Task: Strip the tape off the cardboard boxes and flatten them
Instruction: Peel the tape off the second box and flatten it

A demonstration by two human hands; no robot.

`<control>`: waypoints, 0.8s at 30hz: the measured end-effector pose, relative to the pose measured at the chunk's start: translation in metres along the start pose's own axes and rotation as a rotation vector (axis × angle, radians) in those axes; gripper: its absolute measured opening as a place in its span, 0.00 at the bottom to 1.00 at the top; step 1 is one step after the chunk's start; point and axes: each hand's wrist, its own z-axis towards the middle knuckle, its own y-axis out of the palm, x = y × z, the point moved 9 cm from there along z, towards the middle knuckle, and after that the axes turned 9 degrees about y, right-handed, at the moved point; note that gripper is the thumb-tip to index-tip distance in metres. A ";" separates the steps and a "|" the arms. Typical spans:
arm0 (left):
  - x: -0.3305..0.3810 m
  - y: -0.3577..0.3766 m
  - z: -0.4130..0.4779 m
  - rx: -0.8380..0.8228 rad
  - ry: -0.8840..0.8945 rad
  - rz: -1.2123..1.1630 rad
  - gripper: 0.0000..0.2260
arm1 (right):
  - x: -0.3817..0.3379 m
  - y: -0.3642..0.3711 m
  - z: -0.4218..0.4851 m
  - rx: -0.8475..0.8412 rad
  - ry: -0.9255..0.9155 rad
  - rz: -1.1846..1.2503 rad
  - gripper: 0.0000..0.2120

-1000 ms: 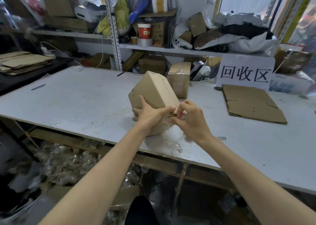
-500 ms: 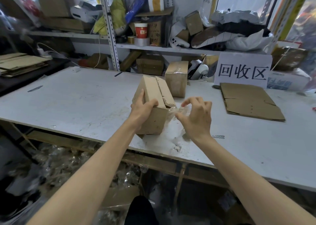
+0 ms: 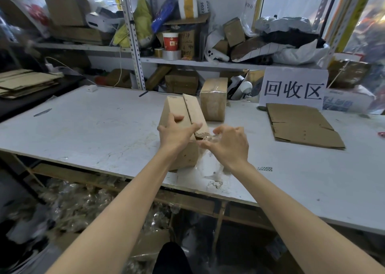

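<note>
**Workbench check: one box in hand**

White worktable (image 3: 93, 132) spans a cluttered storeroom, with crowded shelves (image 3: 208, 62) behind it and a paper sign (image 3: 293, 88) at the rear right. We find the cardboard box (image 3: 187, 111) standing near the front edge. Our left hand (image 3: 177, 135) grips its top, thumb and fingers spread across the flaps. Our right hand (image 3: 228, 146), fingers curled, pinches clear tape (image 3: 212, 176) at the box's near right corner. The film is transparent and we cannot trace its full run. A second taped box (image 3: 213, 99) stands just behind. Flattened cardboard (image 3: 300, 126) lies well to the right. Clutter under the table is blurred.
</note>
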 end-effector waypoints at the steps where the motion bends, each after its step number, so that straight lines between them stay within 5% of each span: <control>1: 0.002 0.000 -0.002 0.017 0.020 0.032 0.28 | -0.001 0.005 -0.002 -0.047 -0.014 0.050 0.24; 5: 0.003 -0.007 0.001 0.034 0.076 0.040 0.33 | -0.007 0.005 -0.002 -0.171 -0.118 0.163 0.07; 16: -0.009 0.002 0.012 -0.110 -0.020 -0.151 0.24 | 0.013 -0.030 0.015 -0.174 -0.081 0.398 0.11; 24: -0.016 -0.008 0.014 -0.167 -0.060 -0.205 0.23 | 0.034 -0.074 0.028 0.134 -0.153 0.191 0.06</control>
